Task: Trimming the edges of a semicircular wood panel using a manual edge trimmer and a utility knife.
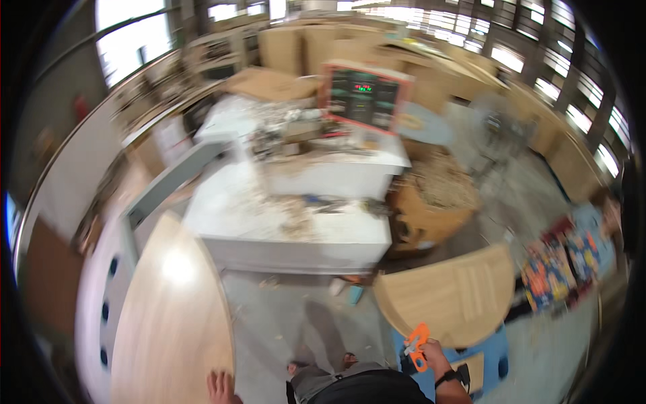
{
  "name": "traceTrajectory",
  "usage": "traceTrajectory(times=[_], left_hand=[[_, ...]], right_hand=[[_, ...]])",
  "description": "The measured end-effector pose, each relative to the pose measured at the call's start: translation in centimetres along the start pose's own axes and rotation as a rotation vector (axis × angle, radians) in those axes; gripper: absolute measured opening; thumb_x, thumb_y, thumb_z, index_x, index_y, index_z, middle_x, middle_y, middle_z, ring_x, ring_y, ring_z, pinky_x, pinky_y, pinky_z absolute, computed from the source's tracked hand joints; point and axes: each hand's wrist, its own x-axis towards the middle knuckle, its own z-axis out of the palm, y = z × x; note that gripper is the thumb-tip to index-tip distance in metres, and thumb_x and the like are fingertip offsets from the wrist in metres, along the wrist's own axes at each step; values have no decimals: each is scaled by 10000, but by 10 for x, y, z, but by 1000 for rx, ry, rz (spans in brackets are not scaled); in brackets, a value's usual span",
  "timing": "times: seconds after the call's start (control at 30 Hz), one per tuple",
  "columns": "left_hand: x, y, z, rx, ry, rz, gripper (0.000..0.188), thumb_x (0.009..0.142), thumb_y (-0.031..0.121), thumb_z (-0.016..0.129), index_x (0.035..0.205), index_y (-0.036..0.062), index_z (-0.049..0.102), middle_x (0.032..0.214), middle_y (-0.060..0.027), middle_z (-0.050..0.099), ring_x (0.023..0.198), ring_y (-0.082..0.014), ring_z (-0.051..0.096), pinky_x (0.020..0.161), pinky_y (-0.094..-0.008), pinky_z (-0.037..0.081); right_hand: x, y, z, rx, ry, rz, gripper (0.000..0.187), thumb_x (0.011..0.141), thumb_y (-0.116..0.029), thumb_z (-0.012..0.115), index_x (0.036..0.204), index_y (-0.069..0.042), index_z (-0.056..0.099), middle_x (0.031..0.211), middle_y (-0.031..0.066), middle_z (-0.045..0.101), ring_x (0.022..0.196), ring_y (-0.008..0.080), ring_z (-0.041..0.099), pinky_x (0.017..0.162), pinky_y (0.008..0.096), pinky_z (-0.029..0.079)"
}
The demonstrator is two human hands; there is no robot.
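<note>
A long, pale wood-grain board (171,303) with a curved, pointed far end lies on my left. My left hand (221,387) is at its right edge near the bottom of the view, fingers stretched out over the board and holding nothing. My right hand (434,357) is closed around an orange hand tool (418,347) with a grey metal part; motion blur hides its exact kind. Beyond that hand, a half-round wood panel (451,293) rests over a blue support (501,360). A dark band circles my right wrist.
Ahead stands a white machine (309,252) strewn with shavings and parts, with a red-framed control panel (367,94) on top. A box of shavings (434,195) sits at its right. A fan (494,124) and a person in patterned clothing (562,262) are farther right.
</note>
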Motion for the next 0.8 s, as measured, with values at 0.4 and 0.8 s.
traceTrajectory(times=[0.4,0.8], left_hand=[[-17,-28,-47,-47,-177,-147,654,707,49,576,1347,-26,471,1439,-230,422,1361,-547,288,1109,-665,212],[127,-54,-47,-249,-79,-307,684,782,417,712,1337,69,512,1454,-169,438,1402,-360,338,1131,-600,207]], right_hand=[[41,-169,421,-32,-765,79,640,753,-23,470,1392,-22,436,1312,143,559,1029,267,630,896,441,543],[134,-90,740,-135,-1041,134,423,984,-89,542,1384,-14,430,1121,104,618,975,240,642,805,381,576]])
